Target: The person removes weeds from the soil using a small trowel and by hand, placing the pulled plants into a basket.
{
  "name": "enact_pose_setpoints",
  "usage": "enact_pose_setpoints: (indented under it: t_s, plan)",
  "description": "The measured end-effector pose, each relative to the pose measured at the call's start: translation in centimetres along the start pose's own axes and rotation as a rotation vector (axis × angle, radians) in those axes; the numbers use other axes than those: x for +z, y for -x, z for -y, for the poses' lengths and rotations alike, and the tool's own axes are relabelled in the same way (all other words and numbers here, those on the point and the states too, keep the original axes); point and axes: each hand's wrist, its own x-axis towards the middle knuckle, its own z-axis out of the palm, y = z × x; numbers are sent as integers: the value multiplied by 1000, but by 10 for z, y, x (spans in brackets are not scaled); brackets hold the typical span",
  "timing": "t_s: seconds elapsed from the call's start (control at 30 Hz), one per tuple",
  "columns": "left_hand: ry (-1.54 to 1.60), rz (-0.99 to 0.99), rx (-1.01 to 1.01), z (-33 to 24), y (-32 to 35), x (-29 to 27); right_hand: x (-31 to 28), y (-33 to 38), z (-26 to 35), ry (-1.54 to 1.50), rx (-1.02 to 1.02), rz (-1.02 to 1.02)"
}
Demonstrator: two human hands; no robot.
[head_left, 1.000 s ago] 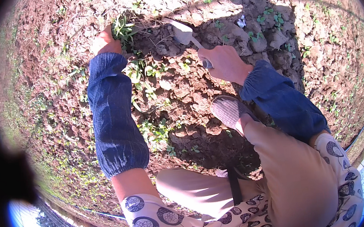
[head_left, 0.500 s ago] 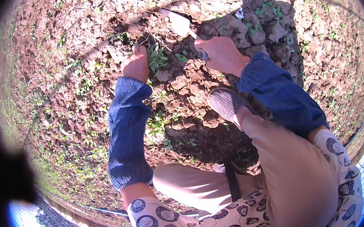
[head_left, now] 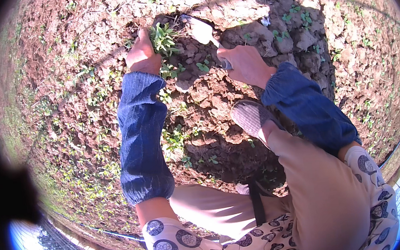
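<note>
Head view: left hand [head_left: 141, 53] is closed around a leafy green weed [head_left: 162, 36] at the far side of the clumped soil [head_left: 207, 100]. Right hand [head_left: 244, 64] grips the handle of a small trowel [head_left: 202, 30], blade just right of the plant. Weed is judged light, soft and easily torn (stems are thin); hold low at the base, near the roots.

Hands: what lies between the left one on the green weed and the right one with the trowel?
In the head view, between the left hand and right hand lie dry soil clods and the trowel's blade.
</note>
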Motion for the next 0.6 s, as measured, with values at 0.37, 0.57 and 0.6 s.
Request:
enact_pose_setpoints:
  t_s: [0.37, 0.57, 0.6]
  plan:
    - [309, -177, 155, -33, 59, 4, 5, 6, -6, -59, -14, -149]
    - [145, -216, -51, 64, 86, 7, 9, 5, -5, -41, -38, -158]
    - [98, -175, -70, 80, 78, 11, 7, 5, -8, -26, -31, -169]
